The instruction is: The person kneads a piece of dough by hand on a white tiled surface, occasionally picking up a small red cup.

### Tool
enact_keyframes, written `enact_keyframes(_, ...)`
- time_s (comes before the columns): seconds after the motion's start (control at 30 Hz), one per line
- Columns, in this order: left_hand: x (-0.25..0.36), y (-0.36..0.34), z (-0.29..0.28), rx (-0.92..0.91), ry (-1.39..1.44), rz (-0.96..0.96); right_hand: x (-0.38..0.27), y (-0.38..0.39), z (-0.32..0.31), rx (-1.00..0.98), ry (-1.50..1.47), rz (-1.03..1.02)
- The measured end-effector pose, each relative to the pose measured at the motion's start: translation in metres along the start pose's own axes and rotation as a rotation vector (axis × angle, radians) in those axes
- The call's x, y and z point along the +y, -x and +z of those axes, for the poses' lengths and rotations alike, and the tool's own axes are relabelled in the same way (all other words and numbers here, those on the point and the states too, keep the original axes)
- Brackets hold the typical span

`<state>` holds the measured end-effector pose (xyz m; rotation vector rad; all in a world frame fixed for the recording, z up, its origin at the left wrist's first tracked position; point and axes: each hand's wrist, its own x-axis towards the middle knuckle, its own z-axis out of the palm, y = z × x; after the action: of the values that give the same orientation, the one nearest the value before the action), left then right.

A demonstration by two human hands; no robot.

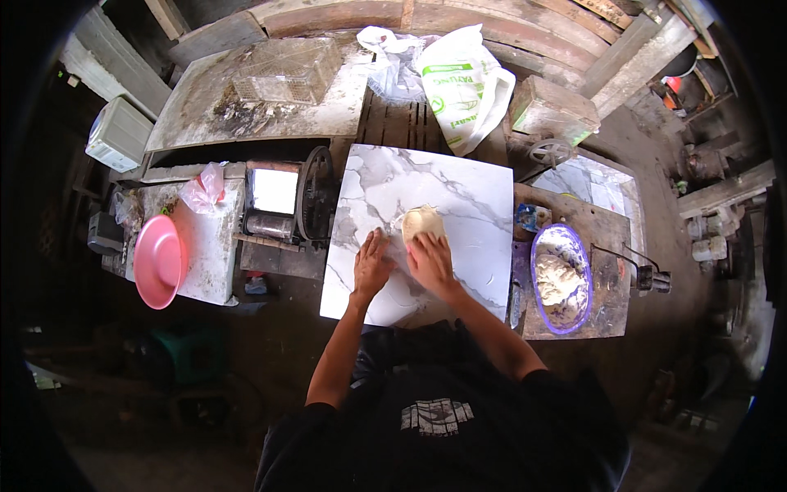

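Note:
A flattened, pale piece of dough (422,223) lies on the white marble-patterned board (467,193) in front of me. My right hand (430,261) has its fingers curled over the near end of the dough, gripping it there; the fingertips' undersides are hidden. To the left of it, my left hand (373,266) rests on the board, palm down with fingers stretched out, apart from the dough and holding nothing. At the right, a purple oval basin (589,283) contains a larger lump of dough (556,279) with loose flour around it.
Left of the board stands a hand-cranked roller machine (275,228) with a large wheel (315,194). A pink basin (160,262) sits farther left. Beyond the board are a white-and-green sack (463,90) and a wire cage (288,72). A blue packet (533,216) lies near the purple basin.

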<state>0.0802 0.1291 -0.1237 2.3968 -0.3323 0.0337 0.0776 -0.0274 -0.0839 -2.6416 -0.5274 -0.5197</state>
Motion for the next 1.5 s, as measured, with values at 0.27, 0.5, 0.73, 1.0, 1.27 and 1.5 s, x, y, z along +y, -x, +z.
enact_keyframes(0.27,0.006,0.017,-0.004,-0.003,0.007,0.005,-0.019,0.004,0.002,-0.129,0.120,0.183)
enact_keyframes(0.5,-0.003,0.024,0.005,0.026,0.000,0.047,-0.017,-0.077,0.015,-0.379,0.066,0.255)
enact_keyframes(0.73,-0.002,0.013,0.005,0.000,-0.025,0.029,0.013,-0.040,0.025,0.080,-0.159,0.042)
enact_keyframes(1.0,-0.004,0.014,-0.012,-0.083,-0.031,0.016,-0.013,0.040,-0.001,-0.082,-0.127,0.005)
enact_keyframes(1.27,0.001,0.021,-0.011,-0.003,-0.004,0.025,-0.021,-0.041,0.012,-0.001,0.008,0.115)
enact_keyframes(1.5,0.009,0.034,-0.004,0.015,-0.018,0.022,0.005,-0.106,0.035,0.132,0.131,0.125)
